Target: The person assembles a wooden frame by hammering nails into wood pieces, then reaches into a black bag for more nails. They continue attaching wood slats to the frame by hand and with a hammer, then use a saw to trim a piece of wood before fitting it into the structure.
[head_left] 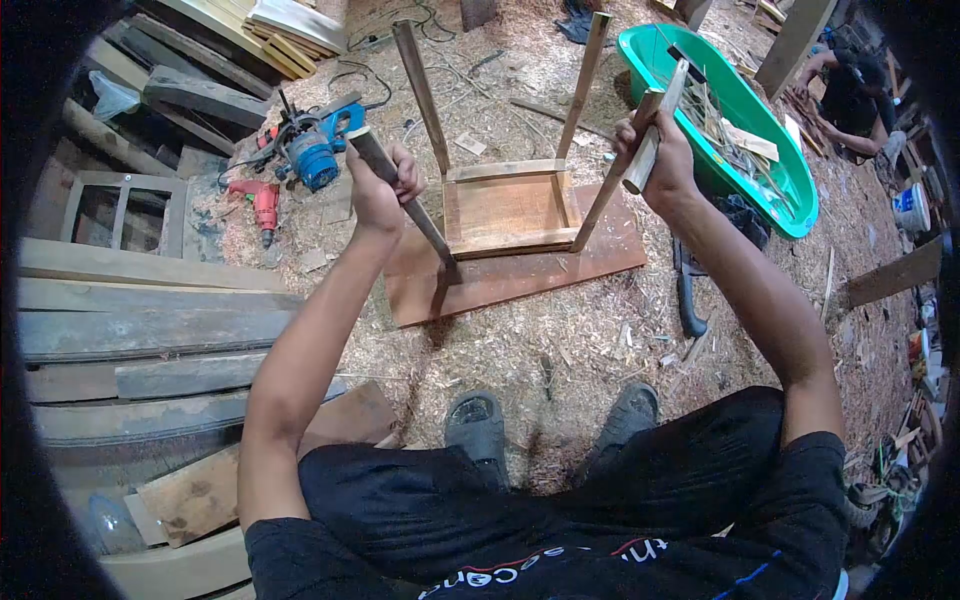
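Note:
An upside-down wooden stool frame [508, 247] stands on a reddish-brown board [420, 290], its legs pointing up. My left hand [385, 190] is closed around the top of the near left leg [428, 228]. In my right hand [662, 165] is a hammer [646, 163], held by its wooden handle, with its dark head pointing away from me. The same hand also presses against the upper part of the near right leg [603, 205]; whether the fingers wrap it fully is partly hidden.
A green tub [808, 200] of wood scraps stands at right, beyond it another person [850, 100]. A blue power tool [312, 160] and a red drill [262, 208] lie at left near stacked planks [150, 335]. A dark-handled saw [688, 300] lies right of the board. Shavings cover the floor.

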Demonstrator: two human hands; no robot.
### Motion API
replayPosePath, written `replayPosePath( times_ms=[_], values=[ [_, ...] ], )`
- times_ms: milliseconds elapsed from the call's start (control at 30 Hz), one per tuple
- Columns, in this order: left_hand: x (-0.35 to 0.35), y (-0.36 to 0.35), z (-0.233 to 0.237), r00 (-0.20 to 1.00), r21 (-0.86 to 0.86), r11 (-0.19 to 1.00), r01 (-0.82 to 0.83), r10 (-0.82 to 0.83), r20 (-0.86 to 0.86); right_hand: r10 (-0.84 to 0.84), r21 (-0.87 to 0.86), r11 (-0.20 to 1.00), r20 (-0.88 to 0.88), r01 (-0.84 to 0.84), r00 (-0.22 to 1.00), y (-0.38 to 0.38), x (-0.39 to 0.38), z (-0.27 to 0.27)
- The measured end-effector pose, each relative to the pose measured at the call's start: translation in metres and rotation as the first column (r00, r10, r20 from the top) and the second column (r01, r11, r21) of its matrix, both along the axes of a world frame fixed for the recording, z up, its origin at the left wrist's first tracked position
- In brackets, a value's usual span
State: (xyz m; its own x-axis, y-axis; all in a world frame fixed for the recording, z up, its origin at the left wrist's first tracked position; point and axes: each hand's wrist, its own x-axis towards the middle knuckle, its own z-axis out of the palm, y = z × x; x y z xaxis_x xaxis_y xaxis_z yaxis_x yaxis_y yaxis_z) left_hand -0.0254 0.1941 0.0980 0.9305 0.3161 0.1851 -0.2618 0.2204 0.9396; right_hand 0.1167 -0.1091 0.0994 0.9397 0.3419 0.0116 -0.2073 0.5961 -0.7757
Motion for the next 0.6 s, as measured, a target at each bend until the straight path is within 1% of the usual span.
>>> replayPosePath(
  times_ms=[167, 300, 400, 500, 533, 567, 600],
  values=[
    [0.0, 0.004, -0.001, 0.999, 0.044, 0.998, 0.04, -0.041, 0.012, 0.021, -0.011, 1.0, 0.0, -0.021, 1.0, -0.004, 0.0, 0.001],
    [-0.001, 0.0, 0.0, 0.998, 0.046, 0.997, 0.066, -0.065, -0.015, 0.014, -0.073, 0.997, 0.027, -0.012, 1.0, -0.003, -0.005, 0.005],
    [0.0, -0.007, 0.008, 0.999, -0.043, 0.998, -0.053, 0.053, 0.009, -0.061, -0.12, 0.991, 0.018, 0.063, 0.998, -0.004, -0.004, 0.007],
    [-0.003, -0.005, 0.024, 0.999, -0.031, 0.999, 0.009, -0.008, 0.051, -0.09, -0.175, 0.981, -0.007, 0.088, 0.996, -0.005, -0.004, 0.017],
    [-0.002, -0.003, 0.022, 0.998, 0.016, 1.0, 0.024, -0.025, 0.055, -0.106, -0.118, 0.987, 0.004, 0.106, 0.994, -0.001, -0.005, 0.02],
    [0.0, -0.007, 0.021, 1.0, -0.063, 0.998, 0.027, -0.026, 0.016, -0.09, -0.114, 0.989, -0.009, 0.089, 0.996, 0.0, -0.006, 0.019],
    [0.0, -0.008, 0.021, 0.999, -0.063, 0.997, 0.049, -0.048, 0.019, -0.076, -0.111, 0.991, -0.022, 0.074, 0.997, -0.002, -0.004, 0.016]
  ],
)
